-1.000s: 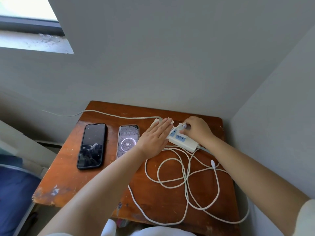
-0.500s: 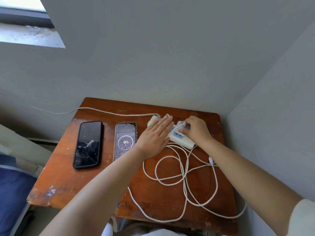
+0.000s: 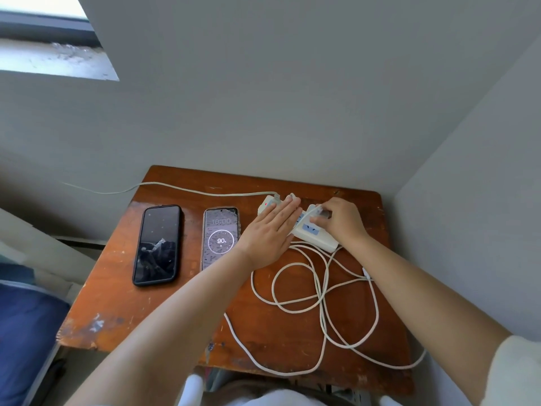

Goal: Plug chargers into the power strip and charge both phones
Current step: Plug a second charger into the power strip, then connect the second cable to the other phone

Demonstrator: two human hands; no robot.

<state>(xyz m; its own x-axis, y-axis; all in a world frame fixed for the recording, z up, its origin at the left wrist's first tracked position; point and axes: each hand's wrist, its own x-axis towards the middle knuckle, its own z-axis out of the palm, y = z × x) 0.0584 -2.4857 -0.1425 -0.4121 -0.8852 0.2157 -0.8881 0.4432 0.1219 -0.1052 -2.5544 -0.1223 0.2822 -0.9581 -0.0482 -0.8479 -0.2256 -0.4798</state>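
Note:
A white power strip point(image 3: 314, 234) with blue sockets lies at the back of the wooden table point(image 3: 164, 312). My left hand point(image 3: 270, 231) rests flat on its left half, fingers straight. My right hand point(image 3: 339, 219) pinches a white charger plug point(image 3: 317, 210) against the strip's far side. Loose white cables point(image 3: 322, 303) coil in front of the strip. A black phone point(image 3: 158, 244) with a dark screen lies at the left. Beside it, a second phone point(image 3: 220, 237) shows 90 on a lit screen, partly covered by my left forearm.
The strip's own cord point(image 3: 175, 187) runs left off the table's back edge. Grey walls close in behind and to the right of the table. A window sill point(image 3: 55, 60) is at top left, and blue fabric point(image 3: 26, 332) lies below the table's left side.
My hands have hardly moved on the strip. The right hand's fingers have shifted slightly on the charger plug. The camera has drifted a little.

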